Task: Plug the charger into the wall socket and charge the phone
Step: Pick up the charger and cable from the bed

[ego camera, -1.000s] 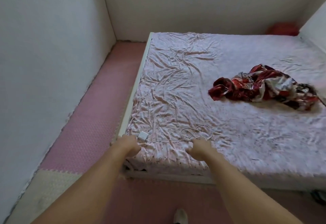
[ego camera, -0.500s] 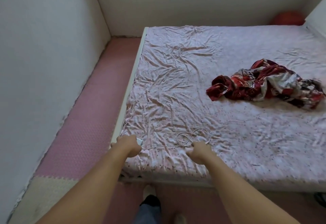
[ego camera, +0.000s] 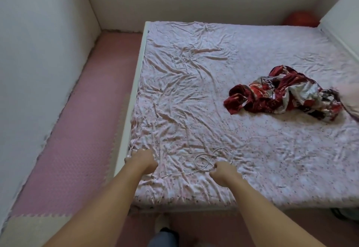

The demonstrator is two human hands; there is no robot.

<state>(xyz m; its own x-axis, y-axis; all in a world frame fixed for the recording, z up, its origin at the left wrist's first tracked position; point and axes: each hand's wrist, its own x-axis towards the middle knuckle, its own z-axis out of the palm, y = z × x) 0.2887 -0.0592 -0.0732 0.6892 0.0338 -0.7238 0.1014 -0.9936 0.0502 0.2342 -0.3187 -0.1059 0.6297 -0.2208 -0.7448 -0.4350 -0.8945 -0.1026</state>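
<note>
Two hands reach over the near edge of one bed point(ego camera: 252, 149) covered by a wrinkled floral sheet. The left hand point(ego camera: 141, 162), at the bed's near-left corner, is curled into a fist; whether the charger plug lies inside it cannot be told. One white cable point(ego camera: 208, 161) runs from this fist across the sheet into a loose coil, where the right hand point(ego camera: 223, 173) is closed over its end. One crumpled red cloth point(ego camera: 283, 96) lies well apart, toward the right.

Cable point(ego camera: 206, 161) on bed point(ego camera: 252, 159), near edge; crumpled cloth point(ego camera: 285, 97) behind-right of cable; floor mat point(ego camera: 77, 130) left of bed.
</note>
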